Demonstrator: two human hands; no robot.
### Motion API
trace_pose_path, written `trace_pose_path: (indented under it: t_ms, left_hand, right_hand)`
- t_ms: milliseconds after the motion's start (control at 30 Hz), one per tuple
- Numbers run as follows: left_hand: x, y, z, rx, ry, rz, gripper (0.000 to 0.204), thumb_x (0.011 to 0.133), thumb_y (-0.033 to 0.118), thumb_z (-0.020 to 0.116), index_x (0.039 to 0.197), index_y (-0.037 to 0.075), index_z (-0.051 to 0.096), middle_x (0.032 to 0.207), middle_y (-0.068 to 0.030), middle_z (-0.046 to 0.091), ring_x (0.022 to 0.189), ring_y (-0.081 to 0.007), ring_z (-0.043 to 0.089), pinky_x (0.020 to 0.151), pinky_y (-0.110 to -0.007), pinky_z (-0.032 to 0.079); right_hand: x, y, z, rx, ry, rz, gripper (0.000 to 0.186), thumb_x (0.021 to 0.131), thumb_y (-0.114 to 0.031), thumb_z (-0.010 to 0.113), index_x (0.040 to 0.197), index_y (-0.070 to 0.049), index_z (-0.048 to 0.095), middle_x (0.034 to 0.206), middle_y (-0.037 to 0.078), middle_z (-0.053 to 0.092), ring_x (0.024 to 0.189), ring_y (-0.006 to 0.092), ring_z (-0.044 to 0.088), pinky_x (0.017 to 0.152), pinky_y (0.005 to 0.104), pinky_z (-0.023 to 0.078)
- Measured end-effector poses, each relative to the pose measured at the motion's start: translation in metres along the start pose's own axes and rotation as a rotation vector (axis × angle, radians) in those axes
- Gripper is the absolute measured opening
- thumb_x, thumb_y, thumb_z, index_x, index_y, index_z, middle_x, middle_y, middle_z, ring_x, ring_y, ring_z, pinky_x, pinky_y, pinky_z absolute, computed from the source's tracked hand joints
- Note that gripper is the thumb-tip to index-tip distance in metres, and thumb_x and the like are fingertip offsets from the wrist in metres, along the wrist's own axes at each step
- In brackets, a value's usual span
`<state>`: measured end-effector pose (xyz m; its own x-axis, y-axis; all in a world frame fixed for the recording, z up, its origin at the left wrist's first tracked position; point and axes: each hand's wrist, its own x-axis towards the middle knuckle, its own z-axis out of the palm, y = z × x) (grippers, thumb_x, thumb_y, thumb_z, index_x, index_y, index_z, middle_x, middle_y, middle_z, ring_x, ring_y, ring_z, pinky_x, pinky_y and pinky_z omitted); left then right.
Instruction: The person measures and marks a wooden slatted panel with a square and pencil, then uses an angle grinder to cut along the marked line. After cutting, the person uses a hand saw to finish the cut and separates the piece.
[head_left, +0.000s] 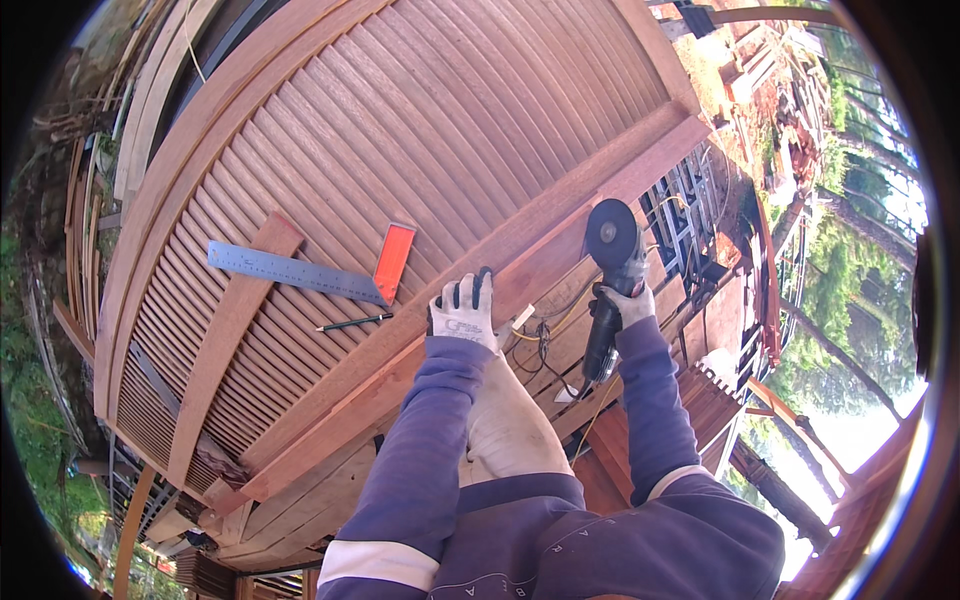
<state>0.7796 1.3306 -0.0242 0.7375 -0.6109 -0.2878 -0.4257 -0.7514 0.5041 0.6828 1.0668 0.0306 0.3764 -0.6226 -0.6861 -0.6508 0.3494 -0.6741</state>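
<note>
In the head view, my gloved right hand grips a black angle grinder with a dark disc, held over the right of a long reddish board along the slatted wooden panel. My gloved left hand lies on the panel's edge rail with fingers stretched out. To its left, a metal try square with an orange stock rests on the slats and a curved loose board. A pencil lies just below the square.
Cords hang beside the panel's right edge over wooden planks. A stack of dark metal pieces stands at the right. Timber piles line the upper left. Trees and scattered lumber surround the work area.
</note>
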Motion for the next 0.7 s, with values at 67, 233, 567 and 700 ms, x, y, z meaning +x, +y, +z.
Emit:
trace_pose_path:
  t_ms: [67,233,567,700]
  left_hand:
    - [0.0,0.0,-0.002,-0.005,0.014,0.005,0.094,0.063,0.048,0.081,0.142,0.013,0.045,0.134,-0.012,0.044,0.119,-0.0344,0.044,0.094,-0.054,0.039]
    - [-0.001,0.0,-0.001,-0.001,0.021,0.002,0.094,0.063,0.049,0.08,0.142,0.013,0.045,0.134,-0.0117,0.044,0.119,-0.0339,0.044,0.095,-0.054,0.039]
    - [0.0,0.0,-0.001,-0.008,-0.008,-0.006,0.095,0.064,0.049,0.08,0.145,0.015,0.043,0.134,-0.011,0.044,0.12,-0.0335,0.043,0.096,-0.055,0.039]
    - [0.0,0.001,-0.004,-0.012,-0.027,-0.01,0.096,0.064,0.049,0.081,0.145,0.016,0.043,0.134,-0.0102,0.044,0.121,-0.0335,0.043,0.096,-0.056,0.039]
  right_hand:
    - [-0.001,0.015,-0.009,-0.071,-0.011,-0.004,0.032,0.081,0.008,0.071,0.109,0.001,0.057,0.087,0.015,0.068,0.065,0.0284,0.069,0.056,0.0401,0.06]
    - [-0.017,0.025,-0.013,-0.1,-0.017,0.012,0.032,0.08,0.009,0.071,0.108,0.001,0.058,0.087,0.015,0.069,0.064,0.0277,0.069,0.057,0.0397,0.06]
    - [0.013,-0.002,-0.006,-0.056,-0.017,-0.032,0.032,0.081,0.007,0.072,0.108,0.0,0.057,0.088,0.015,0.068,0.066,0.028,0.069,0.057,0.0396,0.06]
    - [0.02,-0.005,-0.007,-0.093,-0.011,-0.043,0.034,0.079,0.007,0.073,0.109,0.001,0.058,0.088,0.014,0.068,0.066,0.0281,0.07,0.056,0.0398,0.06]
